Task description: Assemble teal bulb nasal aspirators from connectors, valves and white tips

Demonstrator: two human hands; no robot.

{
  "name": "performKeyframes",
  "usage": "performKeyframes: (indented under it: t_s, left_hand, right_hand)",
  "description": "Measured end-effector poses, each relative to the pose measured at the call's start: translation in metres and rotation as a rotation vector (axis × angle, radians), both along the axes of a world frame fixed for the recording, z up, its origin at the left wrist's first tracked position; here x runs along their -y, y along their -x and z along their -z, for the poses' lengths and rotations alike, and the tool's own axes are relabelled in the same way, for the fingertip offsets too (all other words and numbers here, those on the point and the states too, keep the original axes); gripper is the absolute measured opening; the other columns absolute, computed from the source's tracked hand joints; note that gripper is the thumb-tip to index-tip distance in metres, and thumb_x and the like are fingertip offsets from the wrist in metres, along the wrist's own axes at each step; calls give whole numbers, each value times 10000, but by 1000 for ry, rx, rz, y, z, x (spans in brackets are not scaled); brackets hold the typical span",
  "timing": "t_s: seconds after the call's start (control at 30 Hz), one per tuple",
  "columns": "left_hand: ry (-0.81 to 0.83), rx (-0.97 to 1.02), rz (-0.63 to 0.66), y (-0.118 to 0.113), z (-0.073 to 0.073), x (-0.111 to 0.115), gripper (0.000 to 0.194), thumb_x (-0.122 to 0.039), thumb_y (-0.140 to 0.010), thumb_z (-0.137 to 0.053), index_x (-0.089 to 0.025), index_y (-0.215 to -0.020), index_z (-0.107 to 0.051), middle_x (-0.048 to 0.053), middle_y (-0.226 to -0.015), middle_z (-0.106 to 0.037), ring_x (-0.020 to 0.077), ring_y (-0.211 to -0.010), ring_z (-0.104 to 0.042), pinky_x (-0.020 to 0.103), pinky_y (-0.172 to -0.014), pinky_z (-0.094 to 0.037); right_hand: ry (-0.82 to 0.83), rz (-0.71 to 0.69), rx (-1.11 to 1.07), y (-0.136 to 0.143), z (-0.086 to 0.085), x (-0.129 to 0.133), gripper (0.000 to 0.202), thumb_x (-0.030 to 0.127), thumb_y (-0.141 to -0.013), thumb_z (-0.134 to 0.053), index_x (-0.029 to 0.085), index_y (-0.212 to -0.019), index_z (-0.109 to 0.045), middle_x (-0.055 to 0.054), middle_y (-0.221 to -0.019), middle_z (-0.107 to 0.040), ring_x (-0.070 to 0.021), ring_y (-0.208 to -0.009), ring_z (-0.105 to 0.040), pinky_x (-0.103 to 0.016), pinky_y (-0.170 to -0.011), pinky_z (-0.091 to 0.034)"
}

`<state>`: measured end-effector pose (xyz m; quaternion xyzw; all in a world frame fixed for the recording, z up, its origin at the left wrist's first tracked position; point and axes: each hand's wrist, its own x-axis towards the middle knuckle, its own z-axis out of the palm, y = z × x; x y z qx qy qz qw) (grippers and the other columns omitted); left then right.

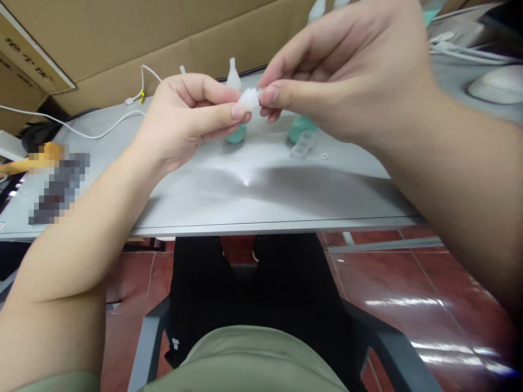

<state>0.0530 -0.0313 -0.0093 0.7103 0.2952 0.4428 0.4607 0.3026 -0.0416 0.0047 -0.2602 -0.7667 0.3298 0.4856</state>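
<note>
My left hand [175,117] pinches a small white plastic piece [247,100] between thumb and fingertips, above the table. The thumb and index finger of my right hand [351,71] are closed on a small clear part [261,93] that touches the white piece's right end; whether the two are joined I cannot tell. Behind my left fingers stands a bottle of green liquid [236,135] with a white tapered top [233,75]. A second green bottle [301,128] is partly hidden under my right hand. Beside it lie a clear plastic piece with round openings [303,145] and a tiny white ring [324,156].
Brown cardboard [134,38] walls the back of the grey table [229,201]. A white cable [93,136] crosses the left side, near a pixelated dark object [61,188] and an orange-yellow item [53,151]. A rounded white object [499,85] sits at the right.
</note>
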Motion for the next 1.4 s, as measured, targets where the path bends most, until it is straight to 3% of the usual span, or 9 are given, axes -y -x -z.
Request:
performKeyframes:
  t_s: [0.13,0.27,0.43,0.57,0.8,1.03,1.23,1.4]
  left_hand:
    - [35,50,12,-3,-1,2,426,-467,-782,-1111,-183,-948,-841,35,-989,-877,359,-1093,-899,708,-1176,-673]
    - [44,60,19,-3,-1,2,400,-420,-795,-1111,-170,-959,-845,50,-1001,-874,378,-1113,-892,762,-1206,-631]
    - [73,63,-1,-2,2,-2,366,-378,-815,-1101,-172,-959,-834,92,-1033,-866,483,-1307,-816,832,-1223,-568]
    - [66,48,-38,-1,3,-5,423,-430,-772,-1128,-192,-947,-824,105,-1053,-867,534,-1365,-776,809,-1190,-598]
    - [-25,-1,-37,-3,1,-1,523,-574,-697,-1136,-198,-922,-849,72,-1013,-888,354,-1041,-892,653,-1089,-718]
    - [-58,8,-41,-2,4,-5,550,-586,-672,-1149,-189,-928,-868,73,-1008,-870,442,-1063,-885,839,-1187,-592]
    - [-96,-30,-33,-1,6,-11,625,-641,-594,-1147,-197,-927,-861,40,-981,-832,463,-1096,-876,902,-1221,-527]
    - [-159,-45,-27,-2,7,-14,644,-712,-575,-1117,-213,-895,-865,8,-953,-834,404,-1006,-888,899,-1154,-573]
  right_hand:
    - [-1,22,-4,0,1,-2,71,227,-946,-828,160,-928,-813,98,-826,-783,8,-756,-731,-95,-686,-592]
    - [7,13,-19,1,2,-2,69,190,-903,-867,152,-908,-809,93,-813,-784,4,-743,-728,-86,-671,-584]
    - [-7,-4,-17,-1,5,-2,71,259,-935,-851,188,-944,-843,91,-864,-811,-29,-803,-763,-129,-742,-639]
    - [-17,-25,-26,-1,6,-4,68,258,-952,-825,195,-950,-851,73,-878,-819,-42,-800,-771,-150,-755,-656]
    - [51,-46,-33,0,6,-6,63,254,-905,-870,197,-919,-846,49,-849,-807,-66,-792,-780,-168,-765,-670]
    - [93,-53,-42,0,7,-8,178,327,-846,-948,194,-908,-847,39,-843,-803,-68,-780,-776,-162,-762,-678]
    - [222,-107,-37,2,5,-9,337,450,-748,-1019,202,-867,-826,43,-813,-789,-55,-771,-769,-137,-753,-656]
    - [274,-139,-57,2,5,-9,227,322,-777,-987,193,-859,-820,48,-796,-779,-52,-756,-765,-119,-739,-659]
